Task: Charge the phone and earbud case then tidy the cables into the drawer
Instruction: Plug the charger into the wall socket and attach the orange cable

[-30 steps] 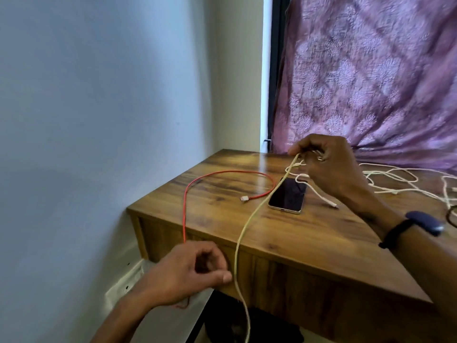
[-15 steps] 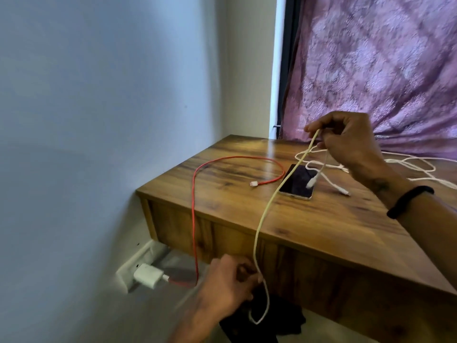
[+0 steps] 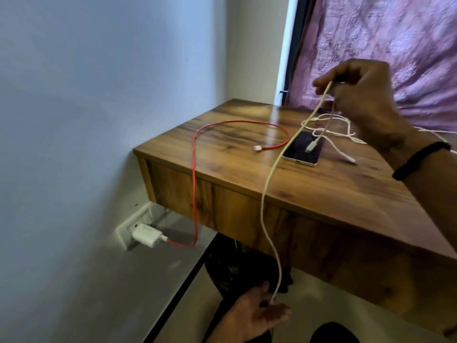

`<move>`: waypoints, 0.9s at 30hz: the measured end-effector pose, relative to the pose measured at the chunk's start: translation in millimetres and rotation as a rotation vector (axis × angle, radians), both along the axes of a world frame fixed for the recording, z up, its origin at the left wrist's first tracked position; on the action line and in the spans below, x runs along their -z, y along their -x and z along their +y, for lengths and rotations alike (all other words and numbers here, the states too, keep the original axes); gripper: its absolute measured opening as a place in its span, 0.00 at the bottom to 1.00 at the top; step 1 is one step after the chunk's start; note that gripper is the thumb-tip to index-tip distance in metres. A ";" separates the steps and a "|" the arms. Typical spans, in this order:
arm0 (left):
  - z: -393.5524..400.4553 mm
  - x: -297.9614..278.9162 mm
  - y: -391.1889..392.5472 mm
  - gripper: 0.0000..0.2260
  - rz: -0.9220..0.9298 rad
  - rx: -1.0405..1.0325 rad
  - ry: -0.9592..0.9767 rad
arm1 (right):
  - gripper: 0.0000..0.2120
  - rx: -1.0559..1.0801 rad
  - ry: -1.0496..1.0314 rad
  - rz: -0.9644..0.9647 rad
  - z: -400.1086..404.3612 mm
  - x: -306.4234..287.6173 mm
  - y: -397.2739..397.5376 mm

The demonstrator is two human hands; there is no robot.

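Note:
A phone (image 3: 304, 150) lies screen-up on the wooden table (image 3: 247, 169). My right hand (image 3: 358, 92) is raised above it and pinches a cream-white cable (image 3: 268, 181), whose short end with its plug (image 3: 311, 146) dangles over the phone's screen. The long part of that cable drops past the table's front to my left hand (image 3: 257, 315), low below the table, which holds its lower end. A red cable (image 3: 222, 123) loops on the table and runs down to a white charger (image 3: 146, 235) plugged into the wall socket (image 3: 123, 233).
More white cables (image 3: 341, 129) lie tangled on the table behind the phone. The blue wall stands at the left, a purple curtain (image 3: 383, 45) at the back. Something dark (image 3: 237, 268) sits under the table.
My right hand has lifted the cream cable higher, so its plug hangs over the phone. My left hand has dropped lower below the table along the cable. The charger has come into view.

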State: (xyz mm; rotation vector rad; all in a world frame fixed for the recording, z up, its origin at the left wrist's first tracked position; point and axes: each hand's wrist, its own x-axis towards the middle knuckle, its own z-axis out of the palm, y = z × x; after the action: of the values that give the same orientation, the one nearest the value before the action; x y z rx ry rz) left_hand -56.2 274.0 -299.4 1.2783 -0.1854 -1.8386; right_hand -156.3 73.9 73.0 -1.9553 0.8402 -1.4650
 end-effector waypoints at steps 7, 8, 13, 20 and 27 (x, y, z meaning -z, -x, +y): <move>-77.7 46.9 -15.0 0.22 -0.186 0.100 0.059 | 0.15 -0.018 0.205 0.210 3.2 -2.6 19.4; -82.4 47.1 -17.6 0.20 -0.175 0.097 0.220 | 0.14 0.024 0.271 0.262 -0.5 -5.6 25.3; -16.4 16.7 -42.8 0.20 -0.118 -0.301 0.314 | 0.13 0.207 0.429 0.536 -22.9 -4.6 49.4; 48.5 -69.8 -22.4 0.13 -0.699 -0.490 0.537 | 0.08 0.613 0.114 1.199 -26.6 51.4 60.9; 80.1 -146.1 -26.3 0.22 -1.023 -0.503 0.986 | 0.12 0.214 0.230 0.824 74.2 47.4 13.5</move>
State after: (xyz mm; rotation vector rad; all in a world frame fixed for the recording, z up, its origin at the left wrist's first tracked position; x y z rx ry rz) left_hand -30.0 354.1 -153.3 1.2133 -1.0515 -0.3762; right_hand -169.8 148.1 25.6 -2.7671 1.2901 -0.8435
